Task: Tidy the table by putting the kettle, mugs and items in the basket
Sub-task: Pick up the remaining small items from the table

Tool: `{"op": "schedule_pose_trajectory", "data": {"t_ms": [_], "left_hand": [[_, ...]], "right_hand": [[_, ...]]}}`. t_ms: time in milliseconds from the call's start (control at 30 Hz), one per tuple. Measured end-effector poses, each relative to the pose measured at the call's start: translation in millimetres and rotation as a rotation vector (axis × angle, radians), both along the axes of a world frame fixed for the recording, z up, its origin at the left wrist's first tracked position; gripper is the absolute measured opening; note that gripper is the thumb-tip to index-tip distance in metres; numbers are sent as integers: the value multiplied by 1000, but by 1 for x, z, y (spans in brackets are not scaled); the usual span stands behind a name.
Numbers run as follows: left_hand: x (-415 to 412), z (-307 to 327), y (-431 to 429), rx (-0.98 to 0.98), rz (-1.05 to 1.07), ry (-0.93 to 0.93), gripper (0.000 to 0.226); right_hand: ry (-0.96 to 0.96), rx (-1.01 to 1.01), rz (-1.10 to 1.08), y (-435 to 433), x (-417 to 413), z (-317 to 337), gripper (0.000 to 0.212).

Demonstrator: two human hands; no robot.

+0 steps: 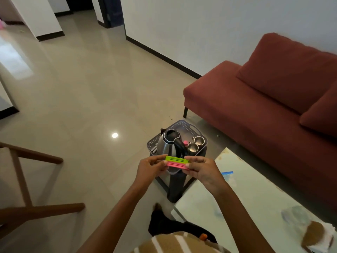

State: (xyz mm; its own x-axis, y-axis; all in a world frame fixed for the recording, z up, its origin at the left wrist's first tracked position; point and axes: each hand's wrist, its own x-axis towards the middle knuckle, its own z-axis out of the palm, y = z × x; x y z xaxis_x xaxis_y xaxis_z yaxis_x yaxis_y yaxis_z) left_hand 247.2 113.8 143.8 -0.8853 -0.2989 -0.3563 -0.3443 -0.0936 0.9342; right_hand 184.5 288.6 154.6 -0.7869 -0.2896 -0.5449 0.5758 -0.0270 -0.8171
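A grey perforated basket (184,125) stands on a dark stool beside the table. Inside it are a steel kettle (165,146) with a black handle, two small steel mugs (196,143) and a small pink item (185,142). Just in front of the basket I hold two flat slotted clips together, a green clip (176,159) above a pink clip (176,164). My left hand (150,168) pinches their left end. My right hand (200,169) grips their right end.
The white table (255,198) lies at the lower right, with a blue-edged plastic bag (228,175) and a brown-stained cloth (317,236) on it. A red sofa (264,92) stands behind. A wooden chair frame (27,179) is at the left. Tiled floor stretches ahead.
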Motion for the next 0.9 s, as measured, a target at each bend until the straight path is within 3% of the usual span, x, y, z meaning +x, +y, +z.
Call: {"op": "schedule_pose_trajectory", "data": {"t_ms": [267, 533, 767, 900], "left_hand": [[-102, -18, -52, -130, -105, -95, 14], [-208, -30, -85, -301, -361, -200, 13], [-269, -48, -87, -286, -437, -247, 12], [-298, -58, -89, -150, -382, -326, 11]], "right_hand": [[-88, -128, -65, -42, -92, -41, 19], [-236, -218, -241, -67, -164, -77, 22], [-315, -233, -394, -75, -201, -90, 20], [-323, -185, -528, -73, -224, -105, 20]]}}
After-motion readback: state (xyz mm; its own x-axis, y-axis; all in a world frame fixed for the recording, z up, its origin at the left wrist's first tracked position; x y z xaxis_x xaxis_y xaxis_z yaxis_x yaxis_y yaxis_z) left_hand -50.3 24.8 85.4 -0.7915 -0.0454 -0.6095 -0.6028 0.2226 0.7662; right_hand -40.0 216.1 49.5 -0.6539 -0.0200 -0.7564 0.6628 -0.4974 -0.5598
